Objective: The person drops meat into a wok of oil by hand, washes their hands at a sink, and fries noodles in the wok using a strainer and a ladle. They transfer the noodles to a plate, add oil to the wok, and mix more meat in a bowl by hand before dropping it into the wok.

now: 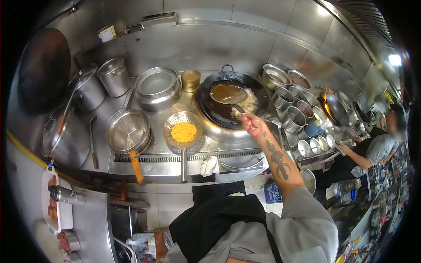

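My right hand (251, 124) is closed round the handle of a round mesh strainer (228, 94). The strainer lies over the dark oil in a black wok (213, 108), with pale frothy food (251, 103) frying at the wok's right side. To the left, a perforated ladle (183, 122) holds yellow shredded food (183, 132). Low at the left of my body only my left wrist and part of my left hand (160, 242) show, beside a clear plastic bag (144, 243); its fingers are hidden.
Left of the ladle are a strainer on a pot (129, 129) and a large steel pot (158, 87). Metal containers (293, 118) stand right of the wok. Further right, a co-worker (377, 147) stands near another wok (335, 107) with flames beside it.
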`<action>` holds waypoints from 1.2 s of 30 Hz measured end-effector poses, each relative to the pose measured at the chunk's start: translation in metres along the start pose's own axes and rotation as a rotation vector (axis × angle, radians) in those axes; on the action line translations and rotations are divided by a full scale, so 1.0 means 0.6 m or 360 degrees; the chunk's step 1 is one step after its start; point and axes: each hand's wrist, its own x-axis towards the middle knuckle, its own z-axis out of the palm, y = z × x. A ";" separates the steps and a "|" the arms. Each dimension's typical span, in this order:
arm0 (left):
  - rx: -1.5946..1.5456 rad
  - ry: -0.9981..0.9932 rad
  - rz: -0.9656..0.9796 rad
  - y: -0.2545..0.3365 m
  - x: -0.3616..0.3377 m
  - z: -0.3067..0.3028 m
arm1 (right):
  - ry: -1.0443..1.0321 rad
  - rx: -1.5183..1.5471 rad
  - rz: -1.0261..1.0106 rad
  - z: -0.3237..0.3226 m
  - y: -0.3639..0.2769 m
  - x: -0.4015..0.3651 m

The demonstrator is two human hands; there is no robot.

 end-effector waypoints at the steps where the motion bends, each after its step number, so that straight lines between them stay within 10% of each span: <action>1: -0.0004 0.0006 0.0000 -0.001 -0.001 -0.001 | 0.0037 -0.0013 -0.0012 -0.003 -0.003 -0.002; 36: -0.0177 0.0031 -0.0055 0.006 -0.026 0.025 | 0.0080 -0.0182 -0.0026 -0.009 -0.043 -0.010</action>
